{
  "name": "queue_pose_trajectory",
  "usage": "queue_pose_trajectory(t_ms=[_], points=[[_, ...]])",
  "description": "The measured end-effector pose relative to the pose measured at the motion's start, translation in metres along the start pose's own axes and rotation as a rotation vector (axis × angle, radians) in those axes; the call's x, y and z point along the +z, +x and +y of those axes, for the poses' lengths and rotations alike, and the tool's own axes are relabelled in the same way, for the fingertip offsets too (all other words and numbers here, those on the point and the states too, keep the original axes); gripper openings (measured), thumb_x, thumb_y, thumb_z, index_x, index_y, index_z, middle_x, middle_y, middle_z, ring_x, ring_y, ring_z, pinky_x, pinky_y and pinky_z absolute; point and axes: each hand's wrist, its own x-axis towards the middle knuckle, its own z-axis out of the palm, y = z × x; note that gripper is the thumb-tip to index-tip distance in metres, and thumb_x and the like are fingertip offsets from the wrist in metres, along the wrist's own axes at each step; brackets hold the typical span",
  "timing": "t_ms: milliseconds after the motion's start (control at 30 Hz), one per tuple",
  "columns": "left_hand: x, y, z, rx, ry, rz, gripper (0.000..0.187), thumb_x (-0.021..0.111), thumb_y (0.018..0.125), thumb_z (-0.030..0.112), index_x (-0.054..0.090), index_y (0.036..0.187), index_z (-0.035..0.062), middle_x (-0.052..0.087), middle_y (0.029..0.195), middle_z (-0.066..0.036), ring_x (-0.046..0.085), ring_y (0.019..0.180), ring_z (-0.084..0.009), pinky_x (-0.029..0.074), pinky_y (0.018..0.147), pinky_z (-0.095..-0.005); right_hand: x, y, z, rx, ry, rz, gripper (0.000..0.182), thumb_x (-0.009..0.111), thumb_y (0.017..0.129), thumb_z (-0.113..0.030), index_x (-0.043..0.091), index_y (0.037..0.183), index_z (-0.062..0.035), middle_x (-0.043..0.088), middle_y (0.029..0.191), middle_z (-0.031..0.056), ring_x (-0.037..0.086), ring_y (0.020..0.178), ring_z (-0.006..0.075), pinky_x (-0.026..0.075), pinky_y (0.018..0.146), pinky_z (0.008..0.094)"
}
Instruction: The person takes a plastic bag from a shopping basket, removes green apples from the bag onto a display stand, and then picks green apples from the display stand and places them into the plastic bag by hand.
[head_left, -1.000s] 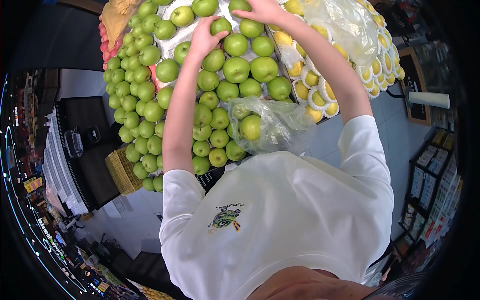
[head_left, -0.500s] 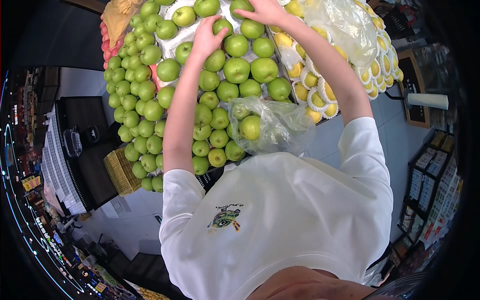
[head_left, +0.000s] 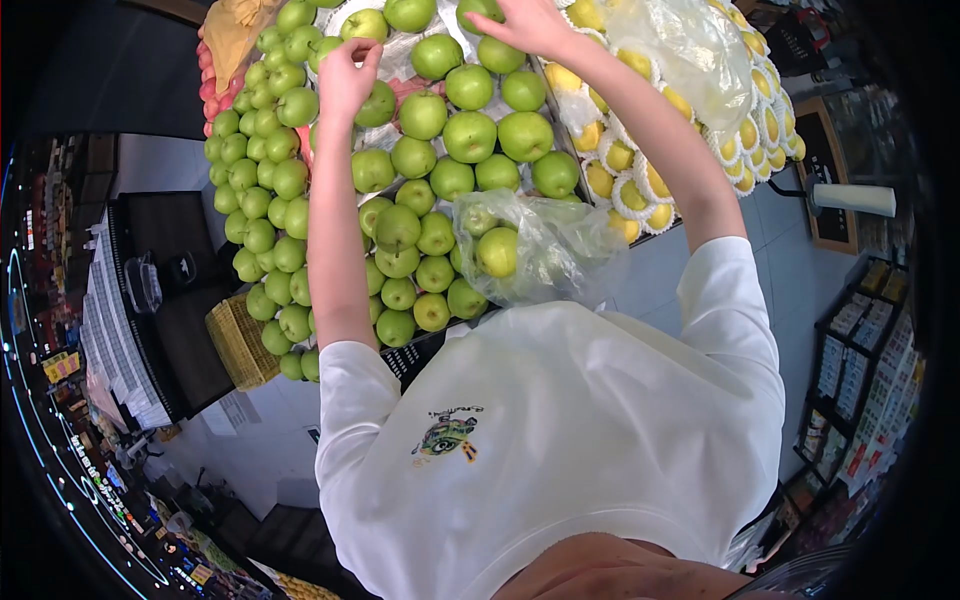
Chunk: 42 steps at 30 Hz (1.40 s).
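My left hand [head_left: 349, 75] is over the upper left of the apple display, fingers curled in with the thumb against them. Beside it a green apple [head_left: 323, 50] is partly covered by the hand; whatever the fingers hold, if anything, is hidden. At the top edge, my right hand [head_left: 528, 27] has its thumb and fingers around another green apple [head_left: 479, 13], partly cut off by the frame. Between the hands, several loose green apples lie on white lining, among them one large apple [head_left: 437, 56].
A clear plastic bag [head_left: 560, 250] with apples in it rests at the display's front edge. To the right are yellow fruits in white foam nets [head_left: 632, 195] under plastic film [head_left: 690, 60]. A yellow basket [head_left: 240, 343] stands lower left, and a paper roll [head_left: 855, 200] hangs far right.
My left hand has let go of the green apple in the middle and moved left, with its fingers curling. My right hand has stayed almost in place at its apple.
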Motion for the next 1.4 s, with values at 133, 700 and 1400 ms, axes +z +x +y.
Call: queue_pose_trajectory(t_ms=[133,700,1400], points=[[-0.023,-0.005,-0.018,-0.12,0.189,-0.133,0.036,0.08,0.086,0.032,0.077,0.102,0.0002,0.078,0.093,-0.015,0.076,0.092,-0.0277,0.059,0.084,-0.0395,-0.059,0.031,-0.086,0.227,-0.258,-0.525,0.061,0.066,0.094,-0.038,0.054,0.145,-0.007,0.043,0.152,0.0285,0.04,0.139,0.0478,0.03,0.118,0.0572],[-0.002,-0.021,-0.028,0.143,0.235,-0.343,0.088,0.095,0.051,0.017,0.062,0.132,0.0055,0.064,0.128,-0.021,0.062,0.12,-0.038,0.051,0.105,-0.0436,0.058,0.019,-0.07,-0.226,-0.359,-0.403,0.052,0.078,0.085,-0.029,0.059,0.131,-0.0173,0.055,0.128,0.0044,0.047,0.132,0.0239,0.037,0.106,0.054],[-0.011,-0.028,-0.028,0.302,0.182,-0.308,0.091,0.089,0.062,0.006,0.052,0.145,0.0128,0.057,0.144,-0.013,0.049,0.136,-0.0349,0.04,0.118,-0.0433,0.061,0.015,-0.077,-0.151,-0.289,-0.367,0.05,0.075,0.087,-0.028,0.058,0.133,-0.0164,0.055,0.129,0.0059,0.05,0.131,0.0227,0.035,0.107,0.0519]])
